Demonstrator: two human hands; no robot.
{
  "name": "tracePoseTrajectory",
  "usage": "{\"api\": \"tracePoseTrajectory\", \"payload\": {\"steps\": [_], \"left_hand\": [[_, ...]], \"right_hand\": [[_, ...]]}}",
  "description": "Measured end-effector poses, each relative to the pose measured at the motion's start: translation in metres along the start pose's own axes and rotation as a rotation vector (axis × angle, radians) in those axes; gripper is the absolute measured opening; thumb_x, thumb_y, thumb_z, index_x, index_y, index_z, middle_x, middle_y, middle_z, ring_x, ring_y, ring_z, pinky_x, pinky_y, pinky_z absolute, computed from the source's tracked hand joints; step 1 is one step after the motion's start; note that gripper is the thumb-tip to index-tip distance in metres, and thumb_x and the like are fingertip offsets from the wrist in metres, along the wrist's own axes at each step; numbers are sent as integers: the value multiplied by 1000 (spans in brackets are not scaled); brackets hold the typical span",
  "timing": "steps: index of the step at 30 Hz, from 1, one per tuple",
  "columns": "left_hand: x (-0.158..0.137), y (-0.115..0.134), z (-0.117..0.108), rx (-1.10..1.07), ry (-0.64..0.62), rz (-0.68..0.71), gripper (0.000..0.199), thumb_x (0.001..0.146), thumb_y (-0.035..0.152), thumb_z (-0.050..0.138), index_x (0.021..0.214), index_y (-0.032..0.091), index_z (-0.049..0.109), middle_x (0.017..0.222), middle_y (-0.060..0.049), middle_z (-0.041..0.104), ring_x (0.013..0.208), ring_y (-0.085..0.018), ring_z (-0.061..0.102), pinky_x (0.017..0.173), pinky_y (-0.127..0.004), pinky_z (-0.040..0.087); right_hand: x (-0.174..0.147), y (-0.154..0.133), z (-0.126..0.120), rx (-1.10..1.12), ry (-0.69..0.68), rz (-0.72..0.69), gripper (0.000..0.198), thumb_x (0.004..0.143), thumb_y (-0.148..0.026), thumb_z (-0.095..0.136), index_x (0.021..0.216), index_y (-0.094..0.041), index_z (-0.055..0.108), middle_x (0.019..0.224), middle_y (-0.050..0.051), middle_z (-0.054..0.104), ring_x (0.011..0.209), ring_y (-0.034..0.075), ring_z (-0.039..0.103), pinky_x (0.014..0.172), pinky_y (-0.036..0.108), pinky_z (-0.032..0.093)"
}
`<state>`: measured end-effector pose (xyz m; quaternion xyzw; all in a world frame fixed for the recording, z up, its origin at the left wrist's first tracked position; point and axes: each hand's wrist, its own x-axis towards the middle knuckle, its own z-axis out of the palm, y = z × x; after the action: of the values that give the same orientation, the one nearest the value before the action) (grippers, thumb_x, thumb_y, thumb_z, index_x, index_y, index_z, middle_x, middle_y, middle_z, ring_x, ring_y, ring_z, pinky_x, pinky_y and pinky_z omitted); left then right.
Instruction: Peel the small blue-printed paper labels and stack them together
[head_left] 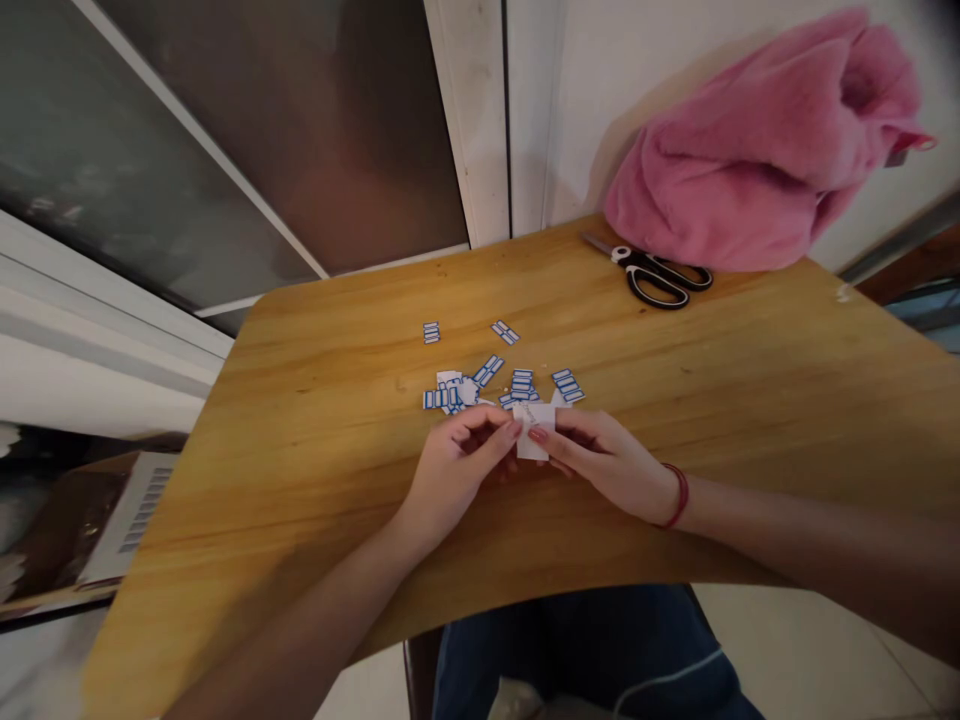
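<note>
A small white piece of paper [534,446] is pinched between both hands above the wooden table. My left hand [459,455] grips its left edge between thumb and fingers. From the other side, my right hand [604,455] presses its thumb onto the front of the paper, and a red band circles that wrist. Faint marks show near the paper's top. Just beyond the fingers lies a loose pile of small blue-and-white paper labels [441,399]. More labels [568,385] sit by the right fingers, and two separate ones [505,332] lie farther back.
Black-handled scissors [656,275] lie at the back right of the wooden table [322,420]. Behind them a pink plush bundle [750,150] leans on the wall. A cardboard box [112,520] stands left of the table, lower down. The table's front edge runs above my legs.
</note>
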<state>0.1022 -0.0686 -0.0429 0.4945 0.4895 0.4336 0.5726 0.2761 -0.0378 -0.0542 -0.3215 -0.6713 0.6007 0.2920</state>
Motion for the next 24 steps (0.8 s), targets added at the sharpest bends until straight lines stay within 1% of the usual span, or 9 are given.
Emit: {"api": "tracePoseTrajectory", "payload": {"steps": [5, 8, 11, 14, 16, 19, 20, 22, 24], "left_hand": [[0, 1, 0, 121, 82, 46, 16, 82, 29, 61, 74, 16, 63, 58, 3, 57, 53, -7, 51, 51, -16, 42], [2, 0, 0, 127, 129, 54, 12, 79, 28, 65, 79, 15, 65, 67, 1, 62, 56, -6, 52, 52, -16, 43], [3, -3, 0, 44, 85, 8, 17, 77, 29, 66, 88, 16, 64, 76, 0, 65, 58, -8, 55, 51, -18, 45], [3, -4, 0, 22, 33, -4, 19, 77, 30, 67, 90, 17, 63, 78, -1, 65, 62, -10, 57, 51, -19, 47], [2, -3, 0, 110, 46, 69, 16, 77, 29, 67, 87, 17, 64, 81, -2, 64, 68, -11, 59, 59, -21, 49], [2, -1, -3, 328, 89, 230, 9, 78, 26, 67, 83, 18, 66, 83, -2, 64, 75, -13, 60, 69, -24, 49], [2, 1, -5, 410, 92, 281, 7, 79, 25, 66, 82, 19, 67, 83, -2, 64, 77, -13, 60, 69, -24, 49], [4, 4, -11, 586, 70, 373, 4, 80, 21, 64, 82, 21, 68, 82, -1, 65, 77, -13, 60, 68, -23, 48], [6, 6, -16, 739, 6, 445, 8, 80, 15, 63, 82, 22, 67, 81, 0, 64, 76, -12, 60, 67, -22, 47]], "right_hand": [[0, 2, 0, -97, 54, 0, 34, 88, -42, 50, 67, -16, 49, 57, -4, 41, 52, 7, 37, 48, 21, 28], [0, 3, 0, -127, 82, 30, 36, 88, -45, 50, 67, -16, 49, 56, -4, 42, 52, 8, 38, 48, 22, 29], [1, 4, -1, -146, 86, 23, 37, 89, -46, 47, 68, -16, 49, 56, -3, 44, 52, 8, 40, 50, 22, 31], [0, 5, 0, -172, 75, -8, 38, 91, -44, 44, 66, -16, 48, 56, -3, 44, 53, 8, 41, 52, 21, 33], [0, 4, 0, -212, 66, -26, 37, 92, -42, 42, 67, -16, 49, 57, -3, 45, 54, 8, 41, 52, 21, 32], [0, 2, -1, -307, 58, -53, 34, 93, -39, 41, 72, -16, 54, 58, -1, 48, 56, 9, 44, 53, 22, 34], [1, 1, -1, -331, 72, -62, 31, 92, -39, 42, 78, -16, 57, 61, -1, 50, 57, 10, 45, 53, 22, 35], [1, 0, -4, -378, 128, -95, 25, 90, -38, 47, 97, -16, 59, 68, 0, 54, 57, 10, 46, 52, 22, 35], [3, 0, -8, -465, 181, -177, 27, 87, -36, 53, 107, -17, 57, 76, 2, 56, 58, 10, 46, 53, 22, 36]]}}
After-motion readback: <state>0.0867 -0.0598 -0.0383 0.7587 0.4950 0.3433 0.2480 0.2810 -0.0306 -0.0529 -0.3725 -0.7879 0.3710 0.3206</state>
